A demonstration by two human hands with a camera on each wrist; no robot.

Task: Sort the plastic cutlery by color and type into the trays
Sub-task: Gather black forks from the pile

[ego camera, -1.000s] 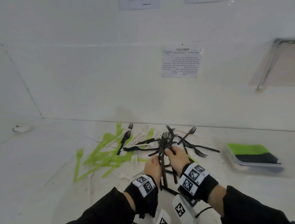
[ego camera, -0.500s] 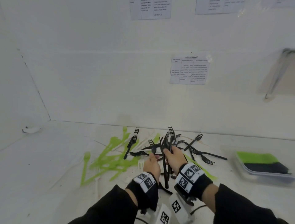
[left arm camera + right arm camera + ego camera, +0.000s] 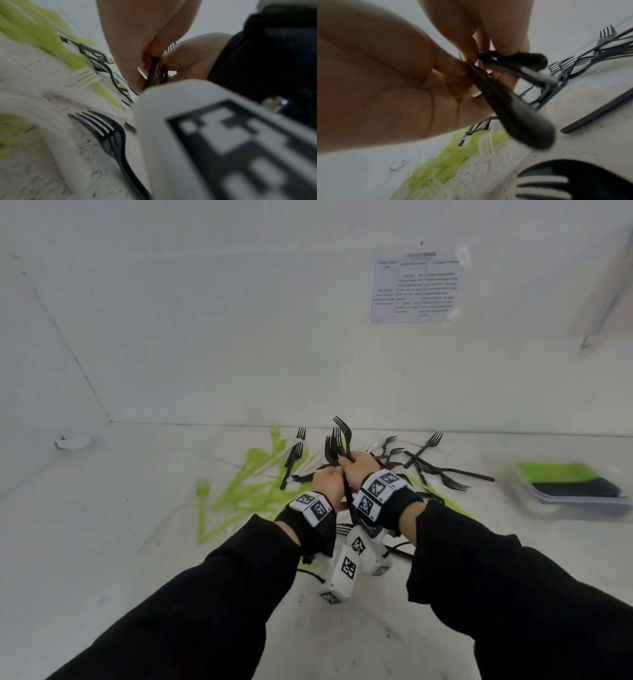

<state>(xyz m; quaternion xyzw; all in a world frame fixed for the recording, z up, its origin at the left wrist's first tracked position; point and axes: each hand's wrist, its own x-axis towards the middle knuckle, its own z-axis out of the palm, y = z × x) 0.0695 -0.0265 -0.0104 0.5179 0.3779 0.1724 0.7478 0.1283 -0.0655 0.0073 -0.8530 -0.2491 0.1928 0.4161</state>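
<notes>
Both hands meet over the cutlery pile and hold one bundle of black forks, tines pointing up. My right hand grips the bundle by the handles. My left hand pinches the same handles from the left. More black forks lie loose on the table to the right of the hands. Green cutlery and white forks lie spread to the left. A clear tray at the right holds green and black cutlery.
The white table meets a white wall just behind the pile. A printed sheet is stuck on that wall. A small white scrap lies in the far left corner. One black fork lies close under my left wrist.
Both hands have lifted the black fork bundle up off the table and drawn it together. The head view has shifted left, so the tray sits nearer the right edge.
</notes>
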